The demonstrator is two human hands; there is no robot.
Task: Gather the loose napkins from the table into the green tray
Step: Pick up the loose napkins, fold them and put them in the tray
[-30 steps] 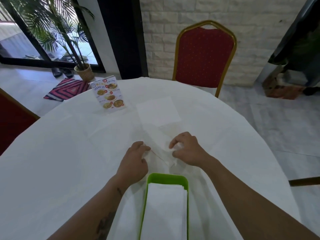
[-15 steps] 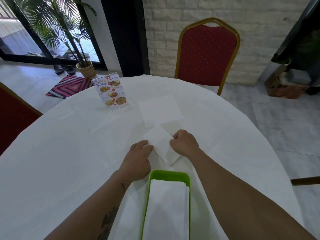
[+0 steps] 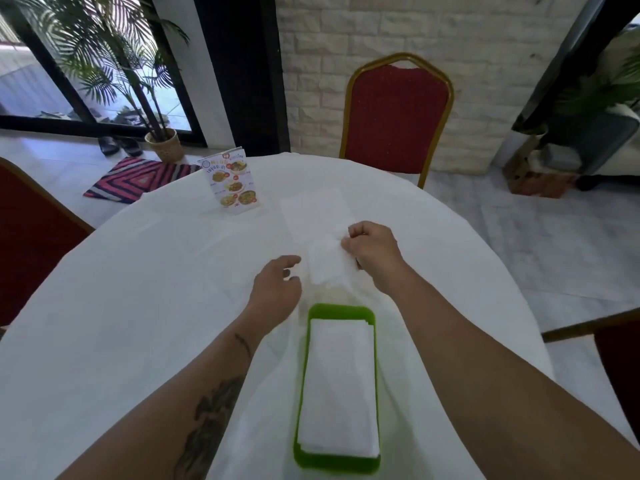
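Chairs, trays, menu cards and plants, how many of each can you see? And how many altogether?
Red chairs: 3, one behind the table, one at the left edge, one at the right edge
Green trays: 1
Menu cards: 1
Potted plants: 1 for sure; the leaves far right are too cut off to count
Total: 6

Green tray [image 3: 341,310]: smooth glossy plastic. Napkin [image 3: 327,263] at right hand [image 3: 372,256]: soft matt paper, creased. Tablecloth [image 3: 138,306]: matt white cloth.
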